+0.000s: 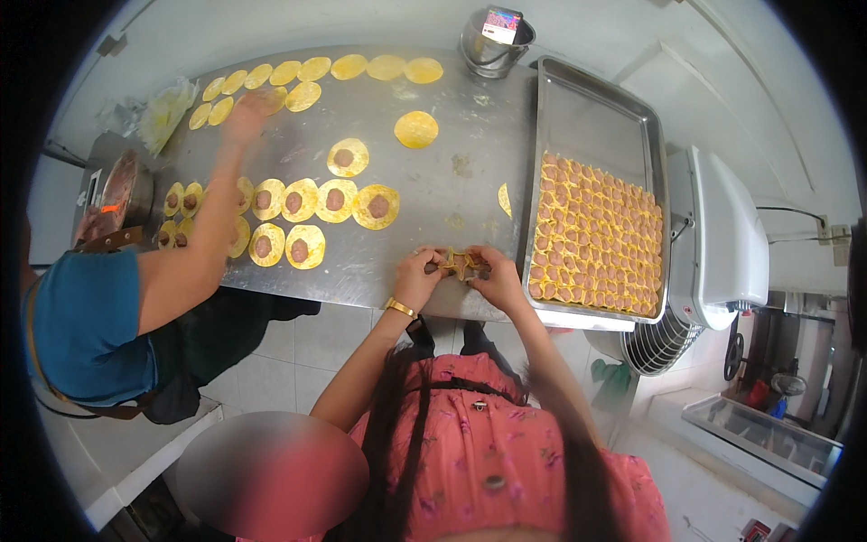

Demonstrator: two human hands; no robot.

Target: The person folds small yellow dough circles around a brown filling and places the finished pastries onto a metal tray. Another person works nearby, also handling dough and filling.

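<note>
Close to the table's front edge, my left hand (418, 282) and my right hand (496, 280) pinch a yellow-wrapped dumpling (462, 263) between them. Its wrapper looks gathered, and the fingers partly cover it. Left of my hands, yellow round wrappers topped with meat filling lie in rows; the closest is a filled wrapper (376, 208). Another filled wrapper (347, 157) lies farther back, and a bare wrapper (416, 129) beyond it. To my right, a metal tray (601, 90) holds tightly packed open-topped dumplings (591, 239) in its nearer part.
At left, a co-worker's blurred hand (244, 117) reaches over bare wrappers. A bowl of meat filling (126, 188) stands by that person. A metal bucket (495, 50) is at the back. A wrapper scrap (505, 200) lies beside the tray, with a white machine (718, 235) to its right.
</note>
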